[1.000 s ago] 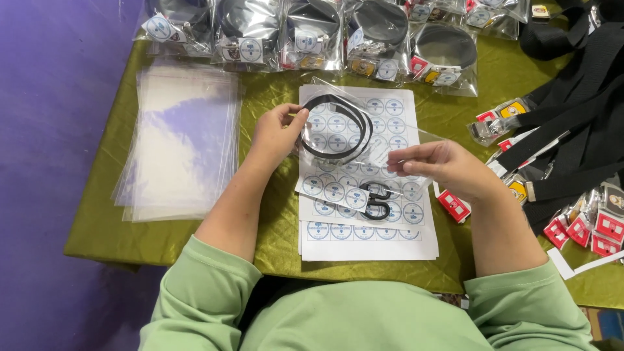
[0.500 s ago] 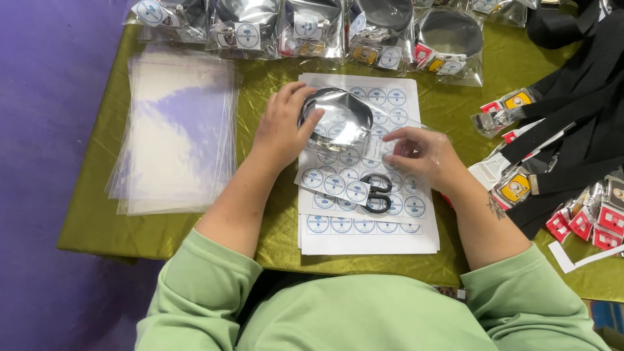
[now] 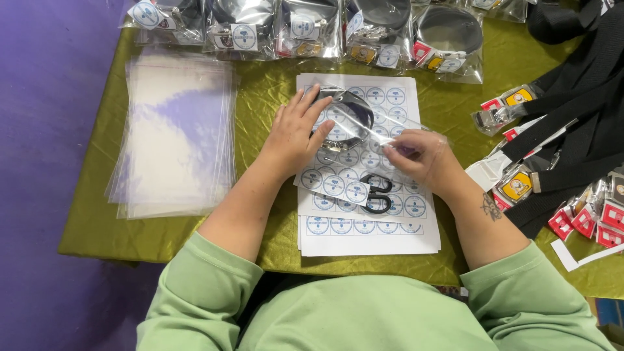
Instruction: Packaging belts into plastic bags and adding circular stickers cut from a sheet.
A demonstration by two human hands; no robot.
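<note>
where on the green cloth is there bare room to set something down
Bare olive-green tablecloth runs between the stack of clear plastic bags and the white sticker sheet, beside the left hand. A smaller patch lies above the right hand. The black straps crowd the right.
</note>
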